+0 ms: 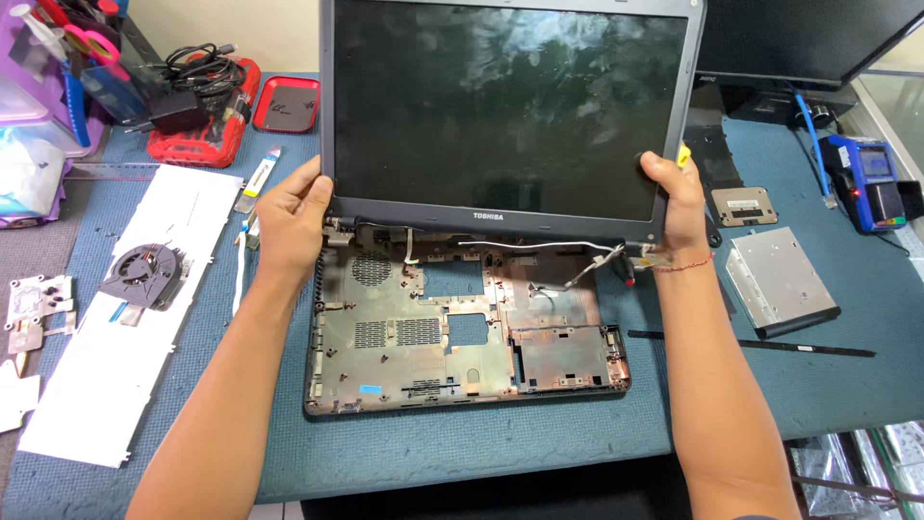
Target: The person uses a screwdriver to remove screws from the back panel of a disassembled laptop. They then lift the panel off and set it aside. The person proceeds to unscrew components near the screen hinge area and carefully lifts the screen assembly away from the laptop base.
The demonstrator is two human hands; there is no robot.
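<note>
While both hands grip the lower corners of the lid (510,106), it stands upright over the rear edge of the base (462,327). Left hand (292,217): fingers closed round the lid's lower left corner, thumb on the bezel. Right hand (677,197): fingers closed round the lower right corner, a red thread bracelet (685,262) at the wrist. The screen is dark and reflects the room. The base is an emptied shell lying flat on the blue mat (539,443); only vents, cut-outs and loose white cables (539,244) near the hinges show inside it.

Left of the base, a white panel (106,385) lies on the mat with a fan (142,270) resting on it. Behind it, a red tray (287,103) sits just beside a red basket (207,125) that holds a black adapter and coiled cables. A purple bin (29,87) at the far left holds scissors with pink handles. Right of the base lie an optical drive (780,281), a small cover plate (743,205) and a thin black strip (760,344), all apart from the hands. A blue device (878,183) stands at the right edge.
</note>
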